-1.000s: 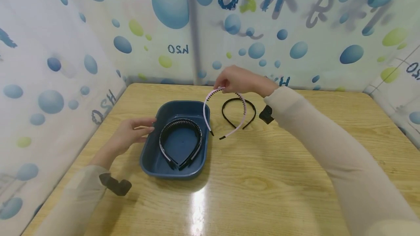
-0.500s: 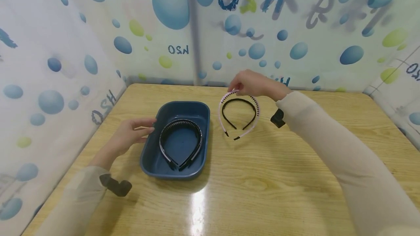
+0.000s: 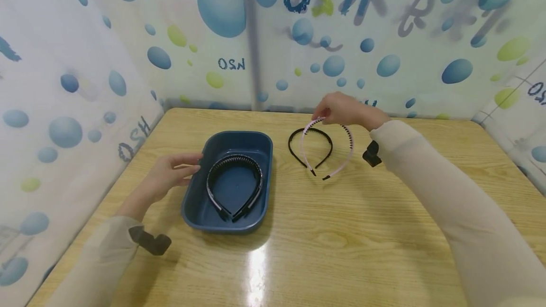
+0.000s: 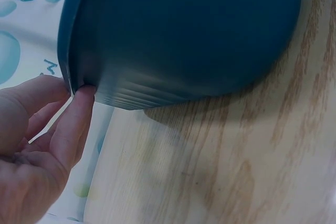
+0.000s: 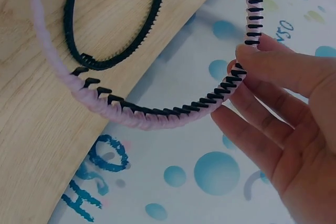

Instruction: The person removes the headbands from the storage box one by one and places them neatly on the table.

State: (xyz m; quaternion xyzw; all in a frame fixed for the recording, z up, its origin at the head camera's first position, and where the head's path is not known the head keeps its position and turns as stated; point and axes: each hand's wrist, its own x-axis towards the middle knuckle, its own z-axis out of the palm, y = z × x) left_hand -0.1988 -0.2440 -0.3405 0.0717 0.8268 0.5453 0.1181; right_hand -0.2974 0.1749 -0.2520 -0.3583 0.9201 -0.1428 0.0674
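My right hand [image 3: 339, 108] pinches a pink headband [image 3: 350, 143] by its top, and its black-tipped ends hang down above the table. Black teeth [image 5: 173, 111] line its inner side in the right wrist view. Just behind it, a black headband [image 3: 330, 146] lies on the table, partly overlapped by the pink one. At the left, my left hand [image 3: 168, 174] holds the edge of a blue plastic basin [image 3: 187, 212]. In the left wrist view, its fingertips [image 4: 85, 95] are right at the rim. Inside the basin lie dark headbands [image 3: 210, 188], stacked together.
The wooden table [image 3: 341, 240] runs back to a white curtain [image 3: 362, 27] printed with blue and green bubbles. The same cloth hangs along the left and right sides. A dark camera [image 3: 151, 240] is strapped to the left wrist, another [image 3: 372, 154] to the right.
My right hand has carried the pink headband to the right, from beside the basin's rim to in front of and past the black headband. My left hand and the basin have stayed put.
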